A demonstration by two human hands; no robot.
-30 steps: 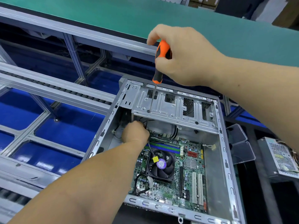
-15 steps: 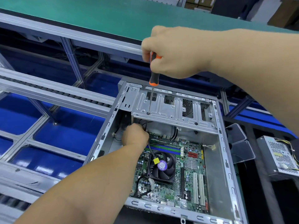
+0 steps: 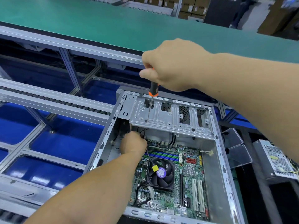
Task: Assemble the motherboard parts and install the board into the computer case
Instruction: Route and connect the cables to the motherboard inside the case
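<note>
An open metal computer case lies on its side with the green motherboard inside it. A black CPU fan sits on the board. My right hand grips an orange and black screwdriver upright. Its shaft passes down through a hole in the silver drive cage at the case's far end. My left hand reaches under the cage at the board's far left corner, fingers curled near black cables; what they hold is hidden.
A silver power supply lies to the right of the case, next to two grey metal panels. A green-topped bench runs across the back. Aluminium conveyor rails over blue bins lie to the left.
My right hand has shifted its hold on the screwdriver handle and now covers more of it. The shaft stays in the same cage hole. My left hand has hardly moved.
</note>
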